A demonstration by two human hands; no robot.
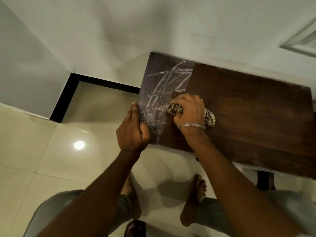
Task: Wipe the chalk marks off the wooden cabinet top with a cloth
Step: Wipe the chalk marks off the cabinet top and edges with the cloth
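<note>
Wooden cabinet top (248, 103), cloth (175, 109) bunched under clutching right hand (189, 110), left hand (132, 129) gripping edge

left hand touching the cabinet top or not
Touching. The head view shows the left hand gripping the cabinet top at its left edge, thumb on the surface.

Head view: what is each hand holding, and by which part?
Right hand grips the bunched checkered cloth over its middle, ends sticking out both sides. Left hand holds the cabinet top at its left front edge, thumb on top.
</note>
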